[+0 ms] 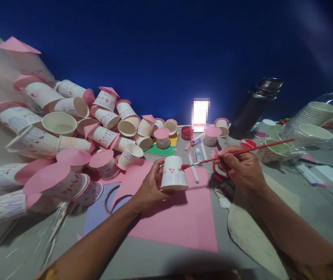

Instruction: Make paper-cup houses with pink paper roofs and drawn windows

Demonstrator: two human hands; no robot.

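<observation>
My left hand (151, 186) grips a white paper cup (174, 179), turned upside down, above a sheet of pink paper (189, 223). Red marks run around the cup's middle, with pale purple strokes near its rim. In my right hand (242, 169) is a thin red-handled paintbrush (259, 147), pinched between thumb and fingers. Its red-loaded tip is at the cup's right side, touching it or very close. Beyond the cup stands a small pot of red paint (187, 133). A red lid (248, 144) lies behind my right hand.
Many painted cups with pink paper tops (105, 134) crowd the left side. At the right are a dark flask (255, 107), stacked cups (309, 120) in clear plastic and a cloth (250, 229). Markers (194, 171) and scissors (219, 171) lie near the middle.
</observation>
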